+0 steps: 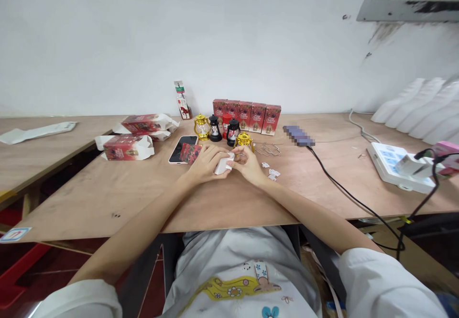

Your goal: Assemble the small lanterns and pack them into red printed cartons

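Observation:
My left hand (207, 165) is wrapped over a small red printed carton (190, 153), whose body shows to the left of the fingers. The carton's white end flap (224, 164) faces right. At that end my right hand (248, 166) pinches the flap between thumb and fingers. Just behind the hands stand small lanterns: gold ones (202, 127), black ones (233, 132) and a red one (226, 123). Another gold lantern (244, 140) is close behind my right hand. Under the carton's left end lies a phone (179, 149). Whatever is inside the carton is hidden.
Several closed red boxes (257, 118) stand in a row by the wall. Opened cartons (125, 148) lie at left. Bent wire pieces (268, 149) and white tags (274, 172) lie right of my hands. A cabled, blurred device (298, 136) and a power strip (392, 165) are further right.

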